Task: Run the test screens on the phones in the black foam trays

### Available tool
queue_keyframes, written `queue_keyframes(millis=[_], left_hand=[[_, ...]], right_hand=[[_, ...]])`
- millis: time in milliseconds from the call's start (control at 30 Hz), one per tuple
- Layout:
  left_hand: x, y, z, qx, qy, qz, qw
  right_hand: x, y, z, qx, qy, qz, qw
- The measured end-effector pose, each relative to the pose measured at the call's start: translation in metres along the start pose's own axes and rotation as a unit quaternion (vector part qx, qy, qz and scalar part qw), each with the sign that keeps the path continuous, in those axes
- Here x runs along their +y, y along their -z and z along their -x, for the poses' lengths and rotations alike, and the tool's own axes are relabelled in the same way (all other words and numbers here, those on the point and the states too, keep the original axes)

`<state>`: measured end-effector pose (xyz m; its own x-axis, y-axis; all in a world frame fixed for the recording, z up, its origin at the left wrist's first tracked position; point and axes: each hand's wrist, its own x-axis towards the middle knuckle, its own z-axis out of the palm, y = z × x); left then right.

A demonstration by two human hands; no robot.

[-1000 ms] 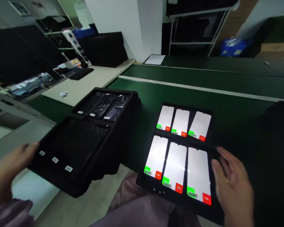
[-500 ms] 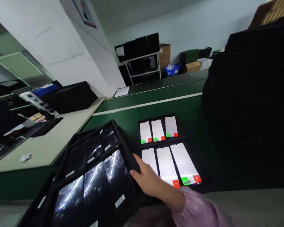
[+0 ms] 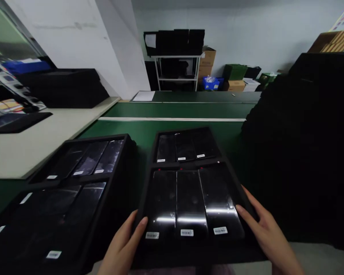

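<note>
A black foam tray (image 3: 149, 179) lies on the green belt in front of me, holding two rows of three dark phone screens (image 3: 190, 198) with white labels at their near ends. My left hand (image 3: 123, 244) grips the tray's near left corner, thumb on its top edge. My right hand (image 3: 263, 229) holds the tray's right edge, fingers laid along it. A second stack of black trays (image 3: 126, 164) with dark screens stands to the left, touching neither hand.
A tall black stack (image 3: 304, 145) rises at the right. A beige bench (image 3: 46, 133) with dark trays runs along the left. A shelf rack (image 3: 177, 61), boxes and a blue bin stand at the far wall. A paper sheet (image 3: 143, 96) lies on the belt.
A tray of dark screens now covers the spot where the lit white screens were. Both hands have come onto this centre tray; before, one hand held the left tray's edge.
</note>
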<state>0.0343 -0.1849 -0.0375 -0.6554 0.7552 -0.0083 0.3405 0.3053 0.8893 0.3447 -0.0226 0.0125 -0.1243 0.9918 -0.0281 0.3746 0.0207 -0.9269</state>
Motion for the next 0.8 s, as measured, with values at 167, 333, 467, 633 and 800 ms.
queue_keyframes(millis=[167,333,467,633,800], left_hand=[[0.029,-0.028,-0.025,0.001,-0.099,-0.147,0.984],[0.068,-0.062,-0.079,-0.046,-0.267,-0.254,0.929],[0.073,-0.101,-0.116,-0.093,-0.257,-0.315,0.909],[0.060,-0.098,-0.120,-0.149,-0.273,-0.325,0.893],[0.056,-0.084,-0.110,-0.195,-0.286,-0.332,0.877]], right_hand=[[0.018,-0.014,-0.023,0.105,0.228,0.233,0.939],[-0.009,-0.060,-0.071,-0.114,0.340,0.332,0.872],[-0.014,-0.088,-0.103,-0.167,0.341,0.381,0.843],[-0.006,-0.083,-0.103,-0.196,0.361,0.363,0.836],[0.002,-0.071,-0.062,-0.123,0.364,0.411,0.827]])
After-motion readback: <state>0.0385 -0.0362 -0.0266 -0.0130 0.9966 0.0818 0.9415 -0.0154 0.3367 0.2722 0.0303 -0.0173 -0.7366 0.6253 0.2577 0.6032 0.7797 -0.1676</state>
